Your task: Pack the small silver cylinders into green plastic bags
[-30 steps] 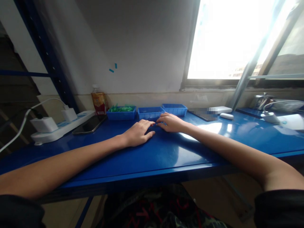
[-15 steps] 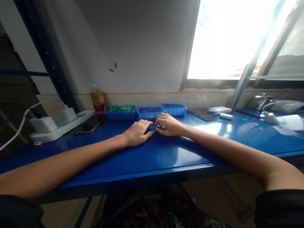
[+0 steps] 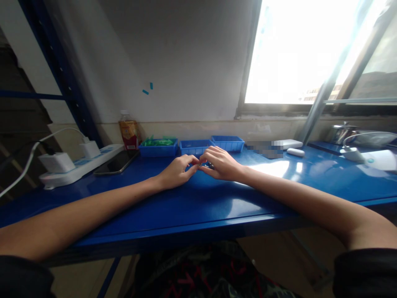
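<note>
Blue worktop (image 3: 173, 215). Your left hand (image 3: 177, 173), right hand (image 3: 223, 164): narrowed, fingertips meeting; grip cannot be told. Small shiny parts (image 3: 210, 165), mostly hidden: within your right hand's curl. Apparent step: fingertip handling; next move calls for steady pinching.

Small items (image 3: 210, 165) by the right fingers (image 3: 206, 157) are partly hidden — too tiny to identify.
</note>
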Demonstrator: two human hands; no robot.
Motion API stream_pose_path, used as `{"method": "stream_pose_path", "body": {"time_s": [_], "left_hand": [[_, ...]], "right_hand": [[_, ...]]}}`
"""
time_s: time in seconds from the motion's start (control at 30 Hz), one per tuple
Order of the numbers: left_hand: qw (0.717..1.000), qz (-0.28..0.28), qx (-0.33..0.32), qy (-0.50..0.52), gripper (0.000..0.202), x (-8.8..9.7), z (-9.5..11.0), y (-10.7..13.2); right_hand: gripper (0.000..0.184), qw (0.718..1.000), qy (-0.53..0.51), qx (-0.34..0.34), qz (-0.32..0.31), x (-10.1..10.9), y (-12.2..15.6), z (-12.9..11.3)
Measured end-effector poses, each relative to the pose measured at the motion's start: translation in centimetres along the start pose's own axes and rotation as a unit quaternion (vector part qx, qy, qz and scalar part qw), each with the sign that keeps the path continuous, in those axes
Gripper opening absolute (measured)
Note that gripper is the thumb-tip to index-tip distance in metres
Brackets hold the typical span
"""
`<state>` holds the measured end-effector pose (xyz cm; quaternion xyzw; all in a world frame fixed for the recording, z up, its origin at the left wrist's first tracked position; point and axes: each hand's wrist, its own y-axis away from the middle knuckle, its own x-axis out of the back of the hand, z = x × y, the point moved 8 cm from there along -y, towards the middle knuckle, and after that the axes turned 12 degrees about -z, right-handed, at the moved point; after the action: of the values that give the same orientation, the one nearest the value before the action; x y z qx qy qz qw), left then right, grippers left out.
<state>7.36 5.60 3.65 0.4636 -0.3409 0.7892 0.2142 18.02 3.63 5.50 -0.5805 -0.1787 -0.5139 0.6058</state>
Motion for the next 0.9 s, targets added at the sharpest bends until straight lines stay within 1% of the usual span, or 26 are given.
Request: {"method": "stream_pose_path", "body": {"time_s": [0.07, 0.17, 0.27, 0.4, 0.47, 0.63, 0.7, 0.83, 0.9], "left_hand": [[1.000, 0.010, 0.016, -0.002, 0.030, 0.2, -0.2, 0.0], [0.999, 0.037, 0.018, -0.015, 0.030, 0.6, -0.1, 0.2], [0.997, 0.054, 0.021, -0.048, 0.027, 0.8, 0.1, 0.3], [0.994, 0.057, 0.034, -0.084, 0.023, 1.0, 0.2, 0.5], [0.994, 0.059, 0.030, -0.092, 0.022, 1.0, 0.3, 0.5], [0.994, 0.056, 0.012, -0.097, 0.022, 0.9, 0.6, 0.4], [0.995, 0.054, 0.000, -0.087, 0.023, 0.9, 0.7, 0.4], [0.997, 0.048, -0.014, -0.056, 0.026, 0.8, 0.8, 0.4], [0.998, 0.040, -0.011, -0.043, 0.027, 0.7, 0.7, 0.4]], "right_hand": [[0.014, 1.000, -0.014, -0.006, -0.005, -0.1, 0.0, 0.1], [0.015, 0.998, -0.049, -0.033, -0.006, -0.1, 0.0, 0.5], [0.010, 0.994, -0.092, -0.062, 0.018, 0.4, 0.0, 1.0], [0.008, 0.989, -0.120, -0.068, 0.048, 1.1, -0.2, 1.0], [0.009, 0.991, -0.109, -0.065, 0.043, 1.1, -0.3, 0.8], [0.020, 0.993, -0.088, -0.063, 0.038, 1.0, -0.2, 0.6], [0.019, 0.995, -0.078, -0.062, 0.027, 1.0, -0.1, 0.5], [0.016, 0.999, -0.021, -0.013, -0.028, 0.4, -0.2, -0.4], [0.013, 0.999, 0.004, 0.000, -0.039, 0.2, -0.2, -0.6]]}}
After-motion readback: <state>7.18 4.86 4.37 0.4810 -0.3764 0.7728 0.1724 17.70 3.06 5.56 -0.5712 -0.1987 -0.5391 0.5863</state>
